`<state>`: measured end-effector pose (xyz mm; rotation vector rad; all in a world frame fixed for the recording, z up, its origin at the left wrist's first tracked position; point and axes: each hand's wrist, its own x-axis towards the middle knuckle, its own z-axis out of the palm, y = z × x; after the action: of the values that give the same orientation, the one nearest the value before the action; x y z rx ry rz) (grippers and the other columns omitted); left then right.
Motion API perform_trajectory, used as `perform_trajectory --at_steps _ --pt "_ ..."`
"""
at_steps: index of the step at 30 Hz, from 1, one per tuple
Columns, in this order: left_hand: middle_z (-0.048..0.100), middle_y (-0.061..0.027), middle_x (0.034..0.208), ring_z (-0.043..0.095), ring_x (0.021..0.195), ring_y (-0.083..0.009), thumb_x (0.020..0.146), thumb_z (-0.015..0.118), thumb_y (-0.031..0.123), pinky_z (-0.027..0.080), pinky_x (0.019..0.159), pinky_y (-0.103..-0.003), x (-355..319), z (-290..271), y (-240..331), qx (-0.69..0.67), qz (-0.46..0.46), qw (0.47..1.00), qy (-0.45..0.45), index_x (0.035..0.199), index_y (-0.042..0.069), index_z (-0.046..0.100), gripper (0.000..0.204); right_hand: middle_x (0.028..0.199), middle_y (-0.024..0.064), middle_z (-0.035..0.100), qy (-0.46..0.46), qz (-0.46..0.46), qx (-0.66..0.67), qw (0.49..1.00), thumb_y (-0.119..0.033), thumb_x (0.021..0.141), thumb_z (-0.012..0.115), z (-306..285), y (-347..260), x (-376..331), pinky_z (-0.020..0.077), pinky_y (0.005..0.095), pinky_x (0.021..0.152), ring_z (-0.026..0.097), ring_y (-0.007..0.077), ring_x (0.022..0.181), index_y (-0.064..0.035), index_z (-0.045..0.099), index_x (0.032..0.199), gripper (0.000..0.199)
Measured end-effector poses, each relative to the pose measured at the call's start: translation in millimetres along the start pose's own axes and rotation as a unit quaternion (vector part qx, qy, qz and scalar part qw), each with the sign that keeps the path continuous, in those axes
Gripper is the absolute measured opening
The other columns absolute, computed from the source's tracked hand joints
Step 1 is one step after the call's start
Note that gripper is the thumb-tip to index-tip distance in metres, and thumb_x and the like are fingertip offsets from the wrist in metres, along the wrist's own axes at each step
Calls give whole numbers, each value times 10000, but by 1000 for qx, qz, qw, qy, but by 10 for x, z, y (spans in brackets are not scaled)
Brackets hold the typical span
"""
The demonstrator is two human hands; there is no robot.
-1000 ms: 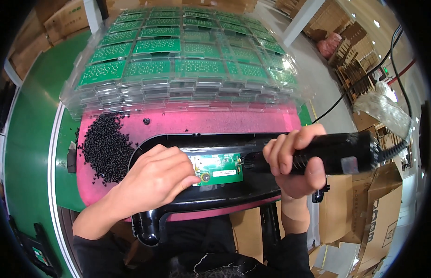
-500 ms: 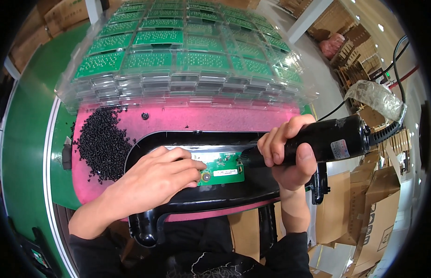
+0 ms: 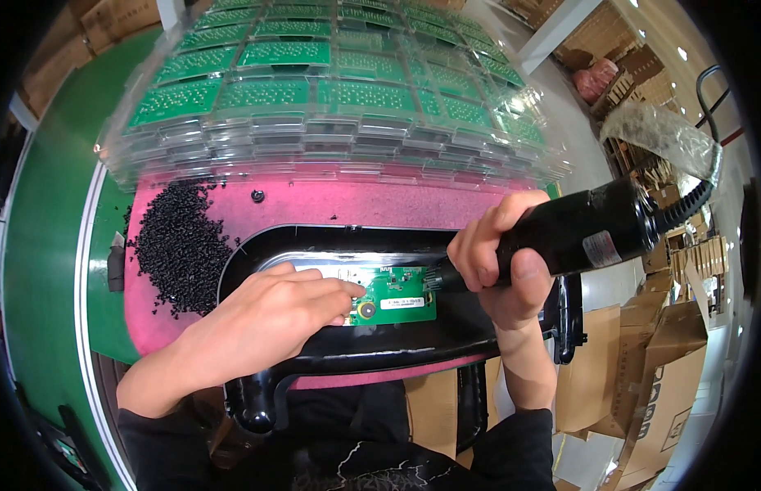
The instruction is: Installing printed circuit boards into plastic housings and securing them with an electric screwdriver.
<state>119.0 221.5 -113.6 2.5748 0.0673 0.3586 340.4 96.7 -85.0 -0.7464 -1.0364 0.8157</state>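
A green circuit board (image 3: 405, 288) with a white label lies in the recess of a long, curved black plastic housing (image 3: 380, 350). My left hand (image 3: 280, 307) rests over the board's left end, index finger stretched out and touching it; the other fingers bend and the thumb is hidden. Wrapped in my right hand (image 3: 507, 263) is a black corded electric screwdriver (image 3: 589, 222), slanting down to the left. Its front end sits at the board's right edge, and the exact contact is too small to tell.
A heap of small black screws (image 3: 180, 254) lies on the pink mat (image 3: 372, 200), left of the housing. Clear trays (image 3: 315, 131) holding green boards are stacked behind. From the screwdriver a coiled cable (image 3: 691, 204) runs up right. Cardboard boxes (image 3: 642, 393) stand at right.
My left index finger has straightened over the board, and the other fingers have drawn back slightly. My right hand and the screwdriver have tilted a little, their rear end rising.
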Motion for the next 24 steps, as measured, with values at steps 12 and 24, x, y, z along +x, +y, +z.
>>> perform_trajectory --at_steps 12,24 --pt "719 -29 942 651 786 -201 807 753 107 491 688 -331 -23 -34 -70 -19 88 990 107 921 48 660 158 558 -22 536 -13 -165 21 986 -447 924 628 606 -291 -99 434 283 477 502 109 406 -135 448 984 366" --pt "673 -69 842 650 786 -252 845 712 107 488 700 -354 -42 -79 -109 -87 78 985 128 927 47 664 112 653 73 590 -93 -133 84 983 -440 872 766 725 -109 -6 474 351 512 558 205 502 -29 505 864 487"
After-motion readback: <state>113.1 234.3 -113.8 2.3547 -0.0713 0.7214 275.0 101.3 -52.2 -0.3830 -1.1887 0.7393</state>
